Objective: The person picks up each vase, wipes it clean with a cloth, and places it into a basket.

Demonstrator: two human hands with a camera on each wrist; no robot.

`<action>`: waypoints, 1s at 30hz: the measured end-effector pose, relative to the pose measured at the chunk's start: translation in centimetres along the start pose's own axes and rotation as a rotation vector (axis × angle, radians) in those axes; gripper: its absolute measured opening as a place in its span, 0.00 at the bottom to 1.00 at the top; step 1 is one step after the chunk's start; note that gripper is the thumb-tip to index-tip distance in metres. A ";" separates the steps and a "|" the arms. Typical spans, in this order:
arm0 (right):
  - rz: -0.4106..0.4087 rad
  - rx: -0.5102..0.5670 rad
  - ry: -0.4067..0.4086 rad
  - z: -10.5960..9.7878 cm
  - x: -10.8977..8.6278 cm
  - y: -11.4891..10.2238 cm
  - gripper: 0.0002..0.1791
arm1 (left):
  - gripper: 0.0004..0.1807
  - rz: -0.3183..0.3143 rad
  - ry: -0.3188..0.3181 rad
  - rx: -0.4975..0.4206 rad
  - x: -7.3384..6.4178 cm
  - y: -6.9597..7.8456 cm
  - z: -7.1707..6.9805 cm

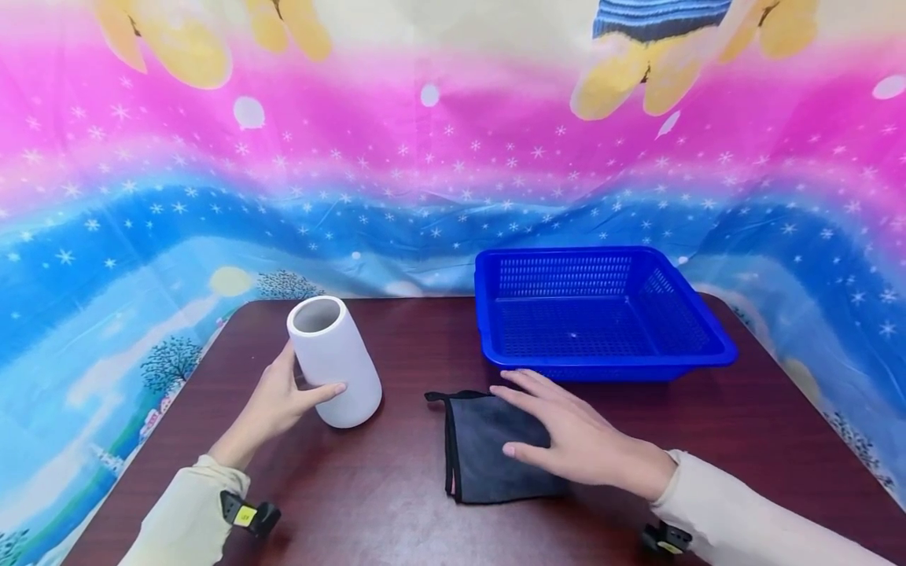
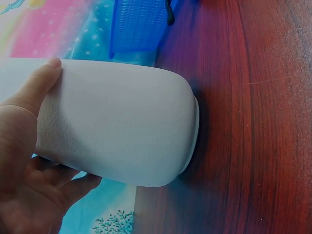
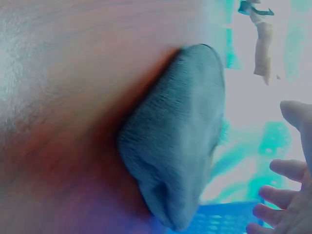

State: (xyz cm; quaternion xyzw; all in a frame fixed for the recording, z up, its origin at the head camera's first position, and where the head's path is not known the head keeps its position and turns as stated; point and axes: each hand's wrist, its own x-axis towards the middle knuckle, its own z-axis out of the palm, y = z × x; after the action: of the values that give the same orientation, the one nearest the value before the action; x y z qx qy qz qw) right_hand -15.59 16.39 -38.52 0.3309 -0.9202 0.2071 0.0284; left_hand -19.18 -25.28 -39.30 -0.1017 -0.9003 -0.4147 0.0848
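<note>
A white vase (image 1: 338,369), smooth and tapering to an open round top, is upright on the left half of the table; its base (image 2: 190,131) is at or very near the wood. My left hand (image 1: 286,393) holds it from the left, thumb across the front and fingers round the far side. The left wrist view shows the thumb on one side and fingers on the other. To the right lies a folded grey cloth (image 1: 481,448) with black edging and a small loop. Over its right part is my right hand (image 1: 576,436), fingers spread and holding nothing.
A blue perforated plastic basket (image 1: 609,369) sits at the back right, just behind the cloth. The dark wooden table (image 1: 382,503) has rounded back corners. A colourful printed curtain (image 1: 425,173) hangs behind and at the sides. Both wrists wear black straps (image 1: 248,515).
</note>
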 end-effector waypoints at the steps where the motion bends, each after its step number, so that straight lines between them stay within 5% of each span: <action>1: 0.009 -0.002 0.024 -0.4 -0.2 -0.1 0.37 | 0.49 0.002 0.001 -0.001 0.0 0.0 0.0; 13: 0.020 -0.022 0.244 -3.5 -1.3 1.7 0.30 | 0.49 0.007 0.005 0.009 0.1 0.1 0.0; 30: 0.119 -0.095 0.305 -5.4 -2.4 7.7 0.27 | 0.49 0.003 -0.002 0.009 0.1 0.0 0.0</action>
State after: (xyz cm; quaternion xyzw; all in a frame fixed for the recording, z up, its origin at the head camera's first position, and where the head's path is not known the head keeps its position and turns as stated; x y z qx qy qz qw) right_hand -18.93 25.35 -36.80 0.2389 -0.9319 0.2126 0.1709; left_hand -19.27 -25.31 -39.27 -0.1029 -0.9022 -0.4102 0.0848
